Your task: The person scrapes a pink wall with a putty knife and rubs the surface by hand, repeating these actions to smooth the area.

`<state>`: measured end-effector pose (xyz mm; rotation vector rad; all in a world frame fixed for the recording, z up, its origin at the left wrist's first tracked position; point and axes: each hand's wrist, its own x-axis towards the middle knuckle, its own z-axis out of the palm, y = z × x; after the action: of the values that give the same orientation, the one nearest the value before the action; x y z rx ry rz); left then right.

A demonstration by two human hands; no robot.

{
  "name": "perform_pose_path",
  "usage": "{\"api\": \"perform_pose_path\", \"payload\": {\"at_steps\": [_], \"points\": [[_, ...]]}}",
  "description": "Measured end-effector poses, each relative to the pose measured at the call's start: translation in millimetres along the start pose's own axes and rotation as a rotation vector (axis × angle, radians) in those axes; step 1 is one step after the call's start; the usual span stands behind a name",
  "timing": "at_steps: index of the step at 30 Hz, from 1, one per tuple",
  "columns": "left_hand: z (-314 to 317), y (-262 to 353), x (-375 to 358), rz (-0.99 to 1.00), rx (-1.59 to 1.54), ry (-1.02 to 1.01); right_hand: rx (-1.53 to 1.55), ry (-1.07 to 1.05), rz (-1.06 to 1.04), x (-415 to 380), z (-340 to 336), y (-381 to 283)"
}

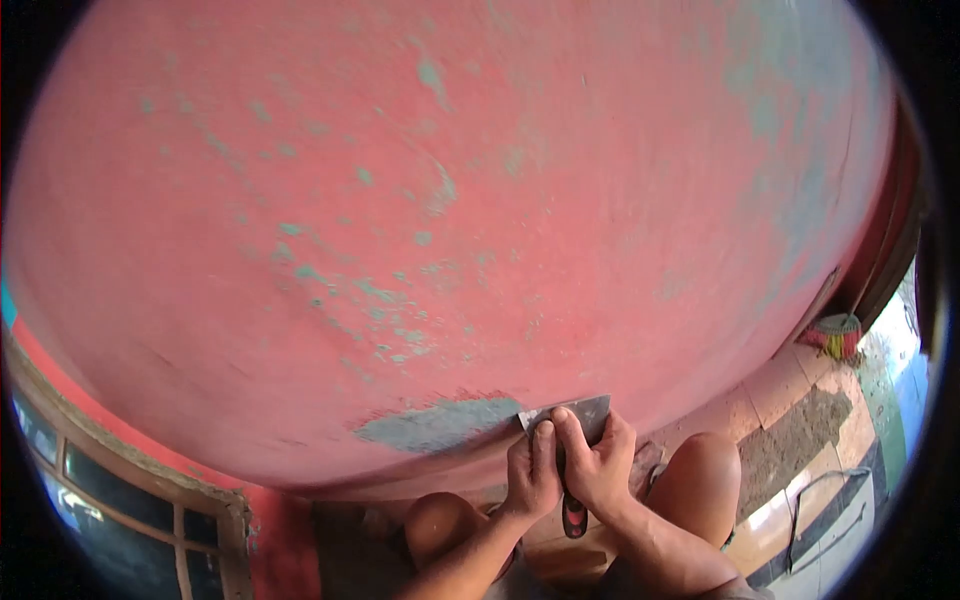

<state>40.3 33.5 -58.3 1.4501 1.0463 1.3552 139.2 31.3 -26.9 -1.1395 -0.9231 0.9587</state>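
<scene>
A scraper (592,418) with a wide flat metal blade and a black and red handle is held low against a pink painted wall (600,250). My right hand (603,462) is closed round it, thumb pressed on the blade. Beside it, my left hand (533,478) is closed too, its thumb at the blade's left part and its fingers mostly hidden. The blade's upper edge is at the wall surface. Just left of the blade is a grey patch (440,424) with ragged pink paint edges.
Several small green-grey spots (390,290) mark the wall. My bent knees (700,480) are close below it. A window frame (125,490) is at lower left. On the tiled floor (755,405) at right are a dirt patch (800,440) and a red and yellow bundle (838,338).
</scene>
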Motion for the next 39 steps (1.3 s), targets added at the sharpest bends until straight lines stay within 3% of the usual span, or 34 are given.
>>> {"api": "perform_pose_path", "payload": {"at_steps": [2,3,6,7,10,13,15,18,21,22,23,24,27,30,35,39], "points": [[5.0,4.4,-2.9,-0.059,-0.102,0.032,0.053,-0.020,0.052,-0.6,-4.8,-8.1],[-3.9,-8.2,-7.8,-0.194,-0.161,-0.006,0.124,-0.018,0.094,-2.4,-4.2,-9.1],[-23.2,6.2,-13.1,-0.033,0.271,-0.235,0.202,0.081,0.120,3.9,-25.3,-11.5],[-26.7,5.3,-16.5,0.106,0.325,-0.197,0.225,0.121,0.078,8.4,-36.6,-17.4],[-42.2,20.9,-8.4,0.841,0.695,0.112,0.311,0.251,-0.022,29.3,-69.0,-33.0],[-60.9,57.0,2.3,0.991,0.925,0.345,0.350,0.315,0.042,52.8,-104.3,-61.8],[-76.9,68.8,19.8,1.000,1.110,0.397,0.297,0.394,-0.006,69.8,-117.4,-72.3],[-88.8,54.7,43.5,0.955,1.441,0.358,0.277,0.278,-0.074,70.9,-126.0,-92.5],[-96.5,17.6,38.4,1.025,1.749,0.025,0.246,0.345,-0.152,81.2,-136.2,-47.3],[-98.9,6.6,32.6,1.033,1.836,-0.119,0.235,0.469,-0.097,76.7,-126.2,-36.1],[-99.7,-2.4,24.1,1.085,1.762,-0.187,0.323,0.432,0.014,71.2,-126.9,-32.8],[-98.7,-14.9,17.9,1.033,1.746,-0.341,0.407,0.397,0.134,69.1,-129.8,-31.4],[-101.9,-45.1,6.7,0.862,1.598,-0.770,0.356,0.353,-0.031,65.6,-119.1,-33.3],[-94.4,-47.0,4.0,0.609,1.437,-0.899,0.295,0.324,-0.082,62.5,-118.0,-31.8],[-94.1,10.3,22.4,0.942,1.674,-0.361,0.281,0.339,-0.052,61.0,-111.4,-35.3],[-111.5,41.5,35.4,0.942,1.553,0.266,0.322,0.330,-0.040,62.1,-110.0,-37.2]]}}
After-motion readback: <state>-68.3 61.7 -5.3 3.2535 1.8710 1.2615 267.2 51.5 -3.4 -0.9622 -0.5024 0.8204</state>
